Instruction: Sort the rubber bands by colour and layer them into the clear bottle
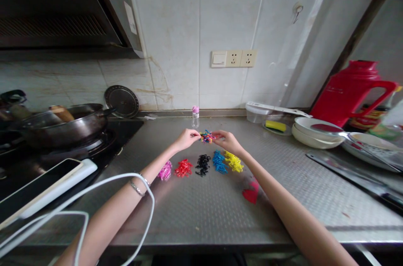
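Observation:
A mixed pile of small coloured pieces, which look like little rubber bands, lies on the metal counter. My left hand reaches its left side with thumb and fingertips pinched together. From the other side my right hand touches the pile, its fingers also closed in a pinch. What either pinch holds is too small to make out. Nearer to me, sorted heaps sit in a row: pink, red, black, blue and yellow.
A small pink-capped bottle stands behind the pile. On the left are a pan on the stove and a phone with a white cable. To the right are bowls, a knife, a red thermos and a red-marked bag.

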Tool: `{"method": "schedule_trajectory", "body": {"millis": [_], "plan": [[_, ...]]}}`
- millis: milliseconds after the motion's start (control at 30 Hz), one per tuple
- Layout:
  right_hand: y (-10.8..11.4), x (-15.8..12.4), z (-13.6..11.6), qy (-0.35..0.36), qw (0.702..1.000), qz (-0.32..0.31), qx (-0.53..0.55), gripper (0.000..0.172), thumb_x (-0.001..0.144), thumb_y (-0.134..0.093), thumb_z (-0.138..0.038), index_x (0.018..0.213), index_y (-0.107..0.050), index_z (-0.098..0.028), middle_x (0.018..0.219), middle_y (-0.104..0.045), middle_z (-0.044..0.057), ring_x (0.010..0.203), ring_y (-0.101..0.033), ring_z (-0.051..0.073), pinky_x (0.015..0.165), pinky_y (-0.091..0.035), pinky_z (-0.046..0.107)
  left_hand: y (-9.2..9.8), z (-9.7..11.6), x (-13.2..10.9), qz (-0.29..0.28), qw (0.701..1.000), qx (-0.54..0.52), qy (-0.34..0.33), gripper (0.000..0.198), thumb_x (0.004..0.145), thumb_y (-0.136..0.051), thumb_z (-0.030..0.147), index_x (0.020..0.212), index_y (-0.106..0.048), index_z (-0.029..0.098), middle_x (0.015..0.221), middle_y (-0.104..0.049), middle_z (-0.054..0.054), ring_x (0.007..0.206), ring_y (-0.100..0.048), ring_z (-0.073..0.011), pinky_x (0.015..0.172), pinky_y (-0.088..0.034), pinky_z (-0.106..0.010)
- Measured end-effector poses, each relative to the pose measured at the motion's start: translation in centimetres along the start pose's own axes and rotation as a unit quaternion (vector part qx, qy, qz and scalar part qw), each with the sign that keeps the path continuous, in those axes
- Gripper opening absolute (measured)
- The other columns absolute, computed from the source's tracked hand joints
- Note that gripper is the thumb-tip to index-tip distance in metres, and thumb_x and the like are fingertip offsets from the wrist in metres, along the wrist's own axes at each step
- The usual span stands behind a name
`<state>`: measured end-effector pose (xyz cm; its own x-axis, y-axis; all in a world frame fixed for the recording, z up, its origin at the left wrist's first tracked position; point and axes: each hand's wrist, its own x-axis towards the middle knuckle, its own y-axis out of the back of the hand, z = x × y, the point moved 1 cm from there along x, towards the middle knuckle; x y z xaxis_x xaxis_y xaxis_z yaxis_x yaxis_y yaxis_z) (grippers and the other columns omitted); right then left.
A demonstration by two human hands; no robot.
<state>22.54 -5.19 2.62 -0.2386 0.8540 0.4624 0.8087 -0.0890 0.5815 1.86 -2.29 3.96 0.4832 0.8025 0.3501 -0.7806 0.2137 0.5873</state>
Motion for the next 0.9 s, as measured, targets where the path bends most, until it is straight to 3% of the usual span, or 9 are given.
{"method": "schedule_trajectory", "body": {"millis": [167, 300, 500, 767, 900], "plan": [[-2.3, -0.3, -1.8, -0.027, 0.983, -0.053, 0.171, 0.044, 0.064, -0.065, -0.026, 0.106, -0.056, -0.015, 0.099, -0.063, 0.009, 0.079, -0.060, 0.015, 0.071, -0.049, 0.029, -0.4, 2.1, -0.8, -0.028, 0.999, -0.038, -0.004, 0.017, 0.073, -0.057, 0.024, 0.077, -0.065, 0.010, 0.079, -0.067, -0.007, 0.074, -0.059, -0.0145, 0.073, -0.045, -0.027], [-2.7, -0.5, -2.2, -0.063, 0.964, -0.084, 0.243, 0.043, 0.064, -0.064, -0.023, 0.105, -0.056, -0.013, 0.085, -0.065, 0.007, 0.072, -0.061, 0.014, 0.061, -0.050, 0.026, -0.5, 2.8, -1.1, -0.029, 0.999, -0.042, 0.004, 0.018, 0.073, -0.057, 0.025, 0.079, -0.065, 0.009, 0.078, -0.067, -0.007, 0.071, -0.059, -0.0141, 0.071, -0.045, -0.027], [-1.8, -0.7, -2.5, -0.089, 0.961, -0.085, 0.247, 0.037, 0.065, -0.061, -0.021, 0.101, -0.058, -0.013, 0.074, -0.064, 0.004, 0.066, -0.060, 0.012, 0.054, -0.048, 0.021, 0.0, 2.6, -1.6, -0.028, 0.999, -0.026, 0.017, 0.019, 0.072, -0.058, 0.026, 0.078, -0.065, 0.009, 0.079, -0.067, -0.008, 0.072, -0.058, -0.0141, 0.071, -0.044, -0.026], [-1.2, -0.6, -2.0, -0.076, 0.968, -0.057, 0.232, 0.034, 0.066, -0.061, -0.023, 0.098, -0.060, -0.012, 0.077, -0.066, 0.006, 0.067, -0.061, 0.013, 0.052, -0.048, 0.021, 0.8, 1.5, -2.6, -0.044, 0.999, 0.006, 0.025, 0.022, 0.074, -0.056, 0.028, 0.081, -0.066, 0.010, 0.080, -0.067, -0.008, 0.073, -0.058, -0.0141, 0.070, -0.044, -0.026], [-0.7, -0.3, -1.4, -0.071, 0.975, -0.044, 0.206, 0.035, 0.067, -0.061, -0.026, 0.099, -0.060, -0.011, 0.076, -0.066, 0.007, 0.066, -0.061, 0.013, 0.053, -0.048, 0.022, 2.0, 0.8, -3.2, -0.101, 0.994, 0.025, 0.037, 0.021, 0.072, -0.057, 0.028, 0.077, -0.067, 0.010, 0.076, -0.067, -0.007, 0.069, -0.057, -0.0132, 0.068, -0.042, -0.024]]}}
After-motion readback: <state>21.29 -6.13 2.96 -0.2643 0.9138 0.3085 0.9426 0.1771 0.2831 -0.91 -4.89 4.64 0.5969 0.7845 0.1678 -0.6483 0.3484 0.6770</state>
